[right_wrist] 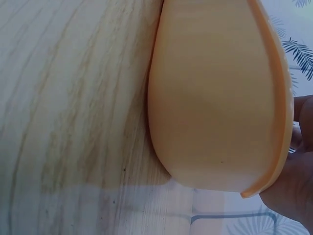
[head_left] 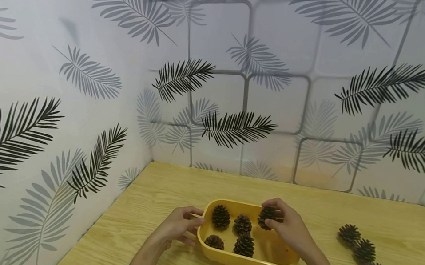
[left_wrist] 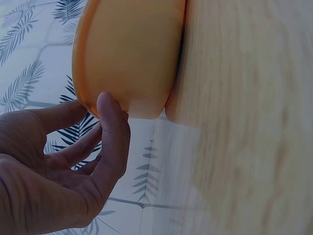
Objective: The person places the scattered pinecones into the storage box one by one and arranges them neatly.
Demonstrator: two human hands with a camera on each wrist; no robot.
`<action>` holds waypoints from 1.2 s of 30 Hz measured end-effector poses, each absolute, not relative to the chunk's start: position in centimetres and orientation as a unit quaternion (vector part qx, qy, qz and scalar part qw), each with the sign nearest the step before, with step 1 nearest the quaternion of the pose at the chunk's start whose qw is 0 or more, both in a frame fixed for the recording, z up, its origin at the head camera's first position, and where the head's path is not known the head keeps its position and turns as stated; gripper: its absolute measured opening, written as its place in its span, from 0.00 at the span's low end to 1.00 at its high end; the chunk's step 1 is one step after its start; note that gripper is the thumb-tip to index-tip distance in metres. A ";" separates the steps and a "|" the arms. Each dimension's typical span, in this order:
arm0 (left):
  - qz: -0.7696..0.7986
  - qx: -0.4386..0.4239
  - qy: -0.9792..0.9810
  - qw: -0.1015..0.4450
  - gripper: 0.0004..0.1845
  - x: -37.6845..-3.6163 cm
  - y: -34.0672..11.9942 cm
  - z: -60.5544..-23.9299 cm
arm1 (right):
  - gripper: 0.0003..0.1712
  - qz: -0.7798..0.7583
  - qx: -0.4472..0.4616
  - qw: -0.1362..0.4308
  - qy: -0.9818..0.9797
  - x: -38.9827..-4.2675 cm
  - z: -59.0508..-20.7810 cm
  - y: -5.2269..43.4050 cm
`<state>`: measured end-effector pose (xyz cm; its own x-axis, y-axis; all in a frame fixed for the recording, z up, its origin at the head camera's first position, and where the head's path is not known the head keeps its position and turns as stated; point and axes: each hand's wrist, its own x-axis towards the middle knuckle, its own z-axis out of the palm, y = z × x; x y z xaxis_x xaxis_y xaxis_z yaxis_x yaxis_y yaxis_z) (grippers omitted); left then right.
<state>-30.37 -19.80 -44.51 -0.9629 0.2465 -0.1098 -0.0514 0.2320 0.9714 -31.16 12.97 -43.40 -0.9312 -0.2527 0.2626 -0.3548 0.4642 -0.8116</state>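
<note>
**Here, a pine cone held over the yellow tub**

The pine cone [head_left: 267,216] is pinched between the thumb and the curled fingers of the right hand [head_left: 289,229]. It is at the far right corner of the yellow tub [head_left: 259,264], just above the rim; whether it touches the rim, I cannot tell. In the right wrist view only the outer wall of the tub [right_wrist: 215,107] and a small part of the hand [right_wrist: 293,191] are seen, and the cone itself is hidden there.

Inside the tub lie four more cones [head_left: 221,217]: two near the far wall and two closer to the person, all close together in the left half.

The left hand [head_left: 177,226] is at the left end of the tub. Its fingers are only loosely bent, and the fingertips touch the rim and the outer wall without closing around it. The left wrist view shows this well: the thumb [left_wrist: 111,122] presses against the rounded corner of the tub [left_wrist: 132,54].

The tub stands on a light wooden surface [head_left: 406,220]. To the right of it, well apart, three other cones [head_left: 364,252] lie in a short slanting row, each touching the next one. Behind the surface are walls with a leaf pattern [head_left: 233,128].
</note>
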 end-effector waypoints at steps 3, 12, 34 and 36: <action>0.618 0.061 0.774 0.121 0.23 -30.4 -19.8 -44.4 | 0.19 0.470 0.194 0.064 -0.859 -31.3 -43.7 12.8; 0.617 0.062 0.776 0.120 0.24 -30.2 -19.8 -44.4 | 0.20 0.417 0.237 0.098 -0.872 -31.5 -44.6 12.6; 0.612 0.061 0.779 0.121 0.23 -30.1 -19.8 -44.3 | 0.21 0.369 0.258 0.110 -0.886 -31.3 -44.8 12.4; 0.611 0.061 0.780 0.120 0.23 -30.2 -19.8 -44.4 | 0.22 0.364 0.258 0.111 -0.888 -31.3 -44.8 12.4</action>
